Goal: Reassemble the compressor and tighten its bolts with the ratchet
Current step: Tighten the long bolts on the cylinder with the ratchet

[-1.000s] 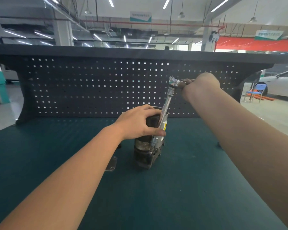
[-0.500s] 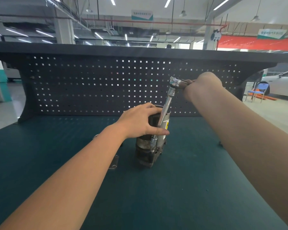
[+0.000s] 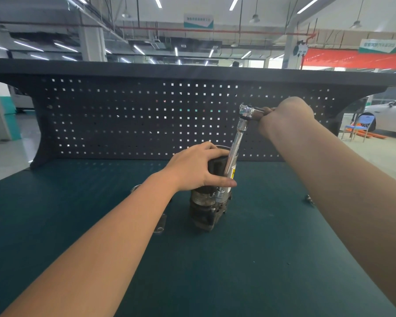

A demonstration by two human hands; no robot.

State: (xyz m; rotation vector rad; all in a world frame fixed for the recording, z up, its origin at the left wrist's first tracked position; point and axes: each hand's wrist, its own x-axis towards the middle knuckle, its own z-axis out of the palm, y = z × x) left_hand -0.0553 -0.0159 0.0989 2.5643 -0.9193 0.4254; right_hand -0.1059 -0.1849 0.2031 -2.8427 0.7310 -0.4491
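Compressor [image 3: 209,202] stands upright near the middle of the green bench [image 3: 249,271], its dark cylindrical body above a grimy cast base. We see the left hand [image 3: 197,169] wrapped round the upper body, fingers [image 3: 217,150] curled over the far rim and thumb laid across the near side, steadying it. We see the right hand [image 3: 284,115] raised above and to the right, clenched on the handle of the ratchet [image 3: 246,110]; from the ratchet head a long extension bar [image 3: 232,154] runs steeply down, just beside the body, to a socket at the flange. The bolt itself is hidden under the socket.

We judge the compressor to be heavy, rigid metal, stable on its base yet liable to twist or tip when torque comes through so tall a bar. Its painted body looks smooth, so the best hold is high on the cylinder, as here, pressing down as well as gripping. We judge the tightening step to be in hand.

Small flat metal pieces [image 3: 159,224] lie on the bench left of the compressor; a perforated back panel [image 3: 124,120] closes the far side.
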